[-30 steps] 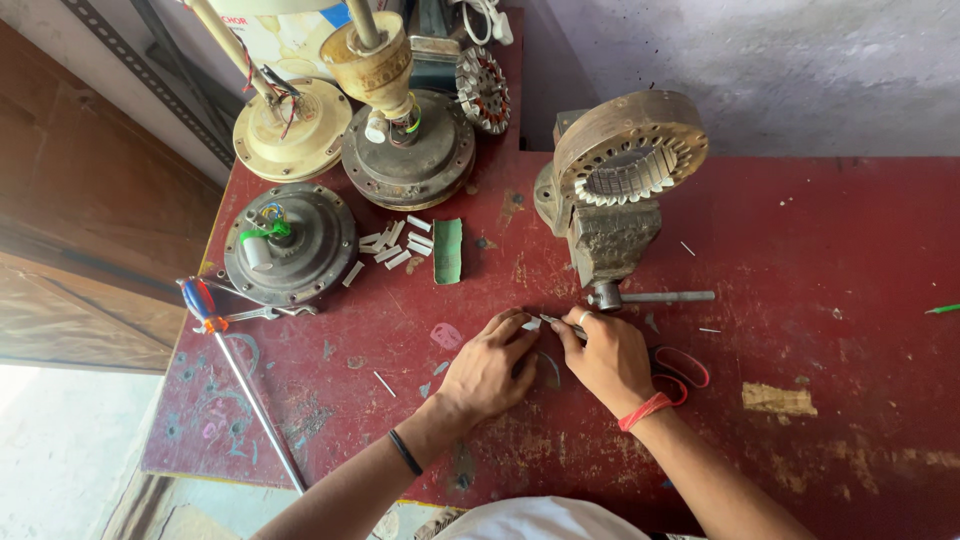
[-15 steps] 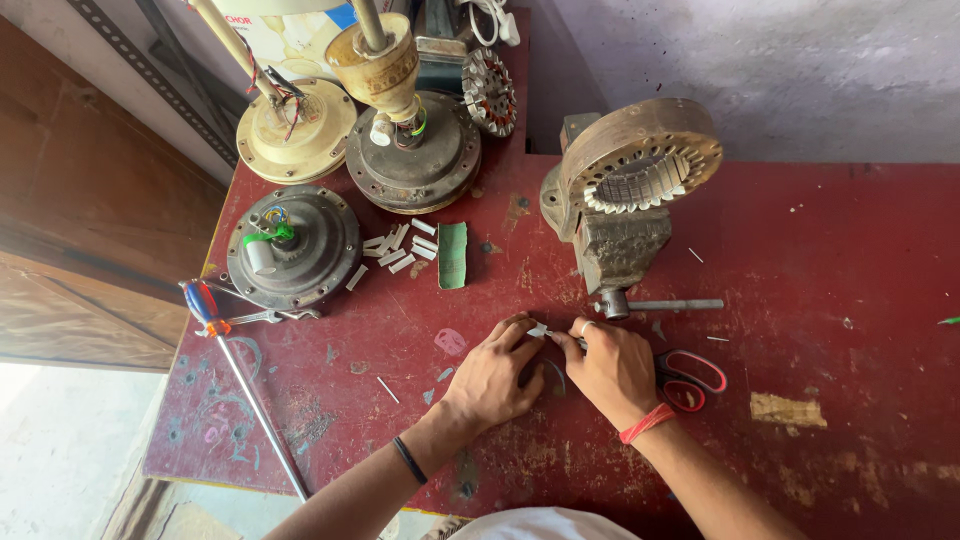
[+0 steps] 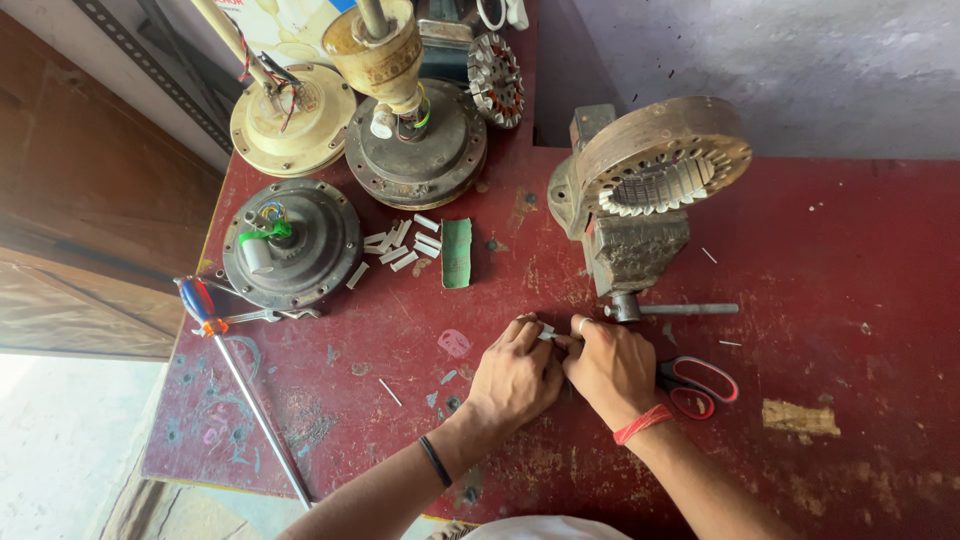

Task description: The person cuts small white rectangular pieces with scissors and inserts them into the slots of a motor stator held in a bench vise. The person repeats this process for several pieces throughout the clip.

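- Two hands meet on the red workbench (image 3: 820, 260), just below the bench vise (image 3: 636, 250).
- Left hand (image 3: 515, 378) and right hand (image 3: 610, 368) pinch one small white strip (image 3: 547, 333) between their fingertips.
- Step in hand, as judged: shaping the strip.
- Next move calls for a steady, fine pinch; red-handled scissors (image 3: 695, 385) lie just beside the right hand.

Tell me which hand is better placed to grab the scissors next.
Right. The right hand lies beside the scissors, nearly touching the handles. The left hand sits on the far side; both pinch a small white strip, so right must let go.
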